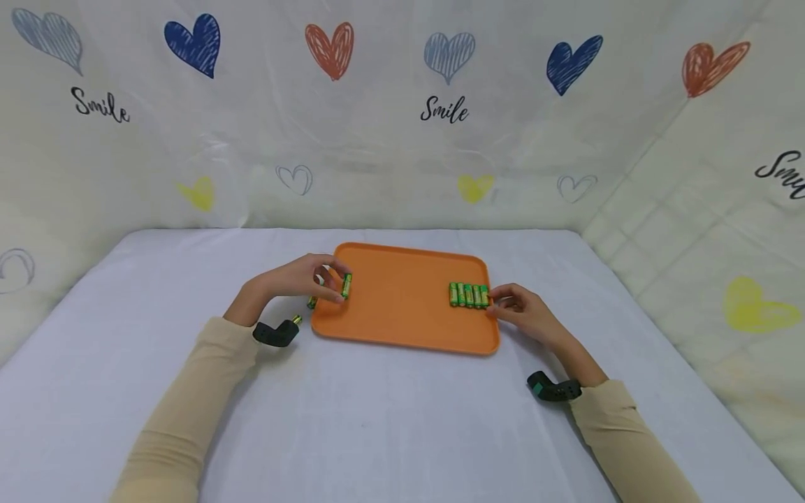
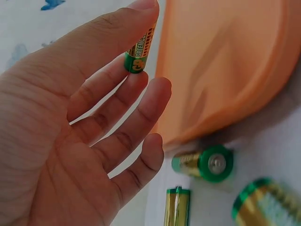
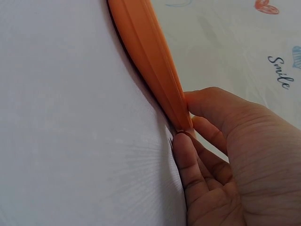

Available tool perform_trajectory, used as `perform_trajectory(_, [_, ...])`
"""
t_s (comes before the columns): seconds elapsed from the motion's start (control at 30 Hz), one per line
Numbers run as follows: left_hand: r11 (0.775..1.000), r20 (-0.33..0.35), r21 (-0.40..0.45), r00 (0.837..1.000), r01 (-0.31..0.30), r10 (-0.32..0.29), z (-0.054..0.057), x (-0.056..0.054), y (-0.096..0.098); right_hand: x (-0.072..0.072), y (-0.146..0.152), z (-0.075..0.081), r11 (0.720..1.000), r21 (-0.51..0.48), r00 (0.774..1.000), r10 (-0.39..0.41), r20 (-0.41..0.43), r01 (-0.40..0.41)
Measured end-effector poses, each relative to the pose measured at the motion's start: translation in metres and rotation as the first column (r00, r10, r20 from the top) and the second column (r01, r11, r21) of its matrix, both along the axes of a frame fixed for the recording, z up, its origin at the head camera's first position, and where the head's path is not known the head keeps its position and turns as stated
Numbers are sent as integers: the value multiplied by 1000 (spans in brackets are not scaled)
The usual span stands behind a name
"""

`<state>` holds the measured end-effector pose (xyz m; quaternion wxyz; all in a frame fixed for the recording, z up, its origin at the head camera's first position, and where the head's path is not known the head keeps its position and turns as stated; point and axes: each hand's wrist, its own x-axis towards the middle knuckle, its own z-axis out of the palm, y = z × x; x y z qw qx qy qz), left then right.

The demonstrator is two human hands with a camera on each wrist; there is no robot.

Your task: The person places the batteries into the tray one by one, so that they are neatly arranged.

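Observation:
In the head view my left hand (image 1: 308, 276) pinches a small green-and-gold battery (image 1: 346, 286) upright between thumb and fingers, over the left end of an orange tray (image 1: 396, 297). The left wrist view shows that battery (image 2: 137, 54) with GP lettering, its upper part hidden by the thumb. At the other end, my right hand (image 1: 525, 311) holds the tray's right edge, thumb and curled fingers at the rim (image 3: 160, 70). Several batteries (image 1: 469, 295) stand side by side in a row on the tray, right beside these fingertips.
Outside the tray's left edge, several loose batteries are on the white cloth: one lying battery (image 2: 214, 163), another battery (image 2: 178, 207) and a blurred battery (image 2: 268, 202). A white wall sheet (image 1: 377, 140) printed with hearts rises behind the table (image 1: 390, 419). Each wrist wears a black camera.

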<state>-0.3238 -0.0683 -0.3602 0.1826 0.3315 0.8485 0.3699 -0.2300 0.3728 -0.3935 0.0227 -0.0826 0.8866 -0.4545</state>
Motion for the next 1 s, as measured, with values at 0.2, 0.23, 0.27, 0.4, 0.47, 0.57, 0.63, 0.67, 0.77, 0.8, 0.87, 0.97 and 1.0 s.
perform_trajectory(0.2, [1000, 16, 17, 1000, 7, -7, -2, -1, 14, 0, -1, 3, 1000, -3, 1000, 5, 10, -5])
perform_trajectory(0.23, [1000, 14, 23, 1000, 12, -12, -2, -1, 16, 0, -1, 3, 1000, -1, 1000, 3, 9, -3])
perform_trajectory(0.27, [1000, 9, 26, 1000, 16, -17, -3, -2, 19, 1, -1, 3, 1000, 1, 1000, 1, 7, -1])
perform_trajectory(0.4, [999, -7, 45, 1000, 30, -30, -4, -4, 29, 0, 1, 2, 1000, 7, 1000, -3, -6, 3])
perform_trajectory(0.47, [998, -10, 47, 999, 34, -33, -4, -5, 34, 0, 1, 1, 1000, 7, 1000, -4, -8, 4])
perform_trajectory(0.57, [997, -7, 61, 999, 45, -44, -5, -6, 40, 0, 1, 0, 1000, 10, 1000, -6, -4, 6])
perform_trajectory(0.63, [996, -6, 70, 999, 50, -50, -6, -7, 44, 0, 1, 0, 1000, 12, 1000, -10, -4, 11])
perform_trajectory(0.67, [996, -5, 77, 999, 52, -52, -6, -8, 46, 0, 1, 0, 1000, 12, 1000, -13, -2, 13])
perform_trajectory(0.77, [995, -5, 89, 999, 48, -48, -6, -9, 52, 0, 1, 0, 1000, 7, 1000, -21, -3, 21])
perform_trajectory(0.8, [995, -7, 91, 999, 44, -44, -7, -9, 54, 0, 1, 0, 1000, 6, 1000, -24, -2, 24])
perform_trajectory(0.87, [995, -10, 93, 999, 41, -40, -7, -10, 57, 0, 0, 1, 1000, 7, 1000, -24, -3, 24])
perform_trajectory(0.97, [995, -4, 95, 999, 42, -42, -8, -10, 62, 0, 0, 1, 1000, 8, 1000, -16, -3, 16])
perform_trajectory(1.0, [995, 1, 95, 999, 41, -42, -7, -9, 64, 0, 0, 1, 1000, 7, 1000, -13, -2, 13])
